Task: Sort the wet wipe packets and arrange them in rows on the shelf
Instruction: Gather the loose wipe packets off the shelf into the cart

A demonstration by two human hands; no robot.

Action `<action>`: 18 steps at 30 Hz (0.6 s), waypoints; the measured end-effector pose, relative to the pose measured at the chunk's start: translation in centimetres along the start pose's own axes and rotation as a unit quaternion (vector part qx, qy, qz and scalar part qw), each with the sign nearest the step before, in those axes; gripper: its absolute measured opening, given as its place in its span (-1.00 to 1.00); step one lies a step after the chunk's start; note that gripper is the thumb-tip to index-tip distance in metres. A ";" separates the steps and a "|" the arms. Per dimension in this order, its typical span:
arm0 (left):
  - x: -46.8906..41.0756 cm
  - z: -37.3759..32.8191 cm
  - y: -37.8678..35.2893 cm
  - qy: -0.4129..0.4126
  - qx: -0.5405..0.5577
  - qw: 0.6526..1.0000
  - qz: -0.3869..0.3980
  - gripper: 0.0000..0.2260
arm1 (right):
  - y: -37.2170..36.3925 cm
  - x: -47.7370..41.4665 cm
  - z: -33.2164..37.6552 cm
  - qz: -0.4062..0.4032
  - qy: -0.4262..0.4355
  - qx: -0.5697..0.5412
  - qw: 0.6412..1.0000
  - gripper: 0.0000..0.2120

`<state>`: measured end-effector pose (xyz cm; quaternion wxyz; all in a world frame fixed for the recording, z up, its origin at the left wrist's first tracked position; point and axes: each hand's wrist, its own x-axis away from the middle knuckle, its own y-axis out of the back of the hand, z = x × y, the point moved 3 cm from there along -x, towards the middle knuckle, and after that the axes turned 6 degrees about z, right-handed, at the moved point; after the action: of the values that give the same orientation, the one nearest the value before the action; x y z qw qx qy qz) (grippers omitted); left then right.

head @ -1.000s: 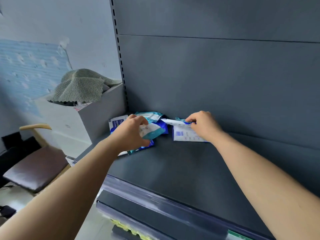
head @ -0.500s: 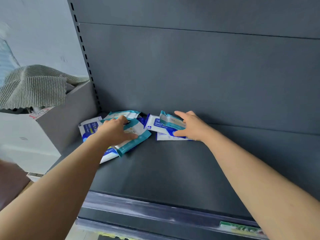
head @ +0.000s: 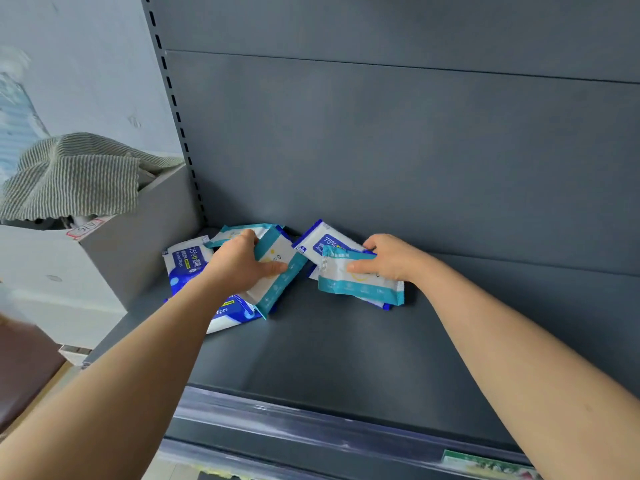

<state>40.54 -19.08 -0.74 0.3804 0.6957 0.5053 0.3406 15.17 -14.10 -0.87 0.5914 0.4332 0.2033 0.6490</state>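
Wet wipe packets [head: 187, 265] lie jumbled at the eleven o'clock corner of the shelf [head: 329, 358], close against the back panel [head: 381, 150]. The left hand [head: 239, 265] has its fingers clamped on a teal packet [head: 280, 271] atop blue ones. The right hand [head: 391, 259], at three o'clock of it, pinches a second teal packet [head: 360, 284] over a blue packet [head: 323, 242]. Sorting by colour seems in hand; next, teal likely wants gathering apart from blue. Bare shelf opens toward three and six o'clock. The front rail [head: 311, 420] bounds it at six, and a box [head: 121, 244] stands beyond nine.
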 end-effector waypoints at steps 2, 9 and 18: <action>0.5 0.1 0.7 0.011 0.016 0.999 -0.029 -0.49 | 0.1 0.4 0.1 0.010 -0.002 -0.025 1.000 -0.57; 1.7 3.5 4.9 0.089 0.054 0.993 -0.049 -0.61 | -0.3 0.7 2.5 -0.049 0.047 -0.127 0.990 -0.70; 4.0 7.2 4.7 0.113 -0.013 0.990 0.085 -0.54 | -2.7 -1.1 6.8 -0.075 0.055 -0.199 0.976 -0.78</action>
<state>49.85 -17.54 0.23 0.2998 0.6882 0.4798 0.4542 22.18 -16.19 0.34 0.7005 0.2542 0.1345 0.6532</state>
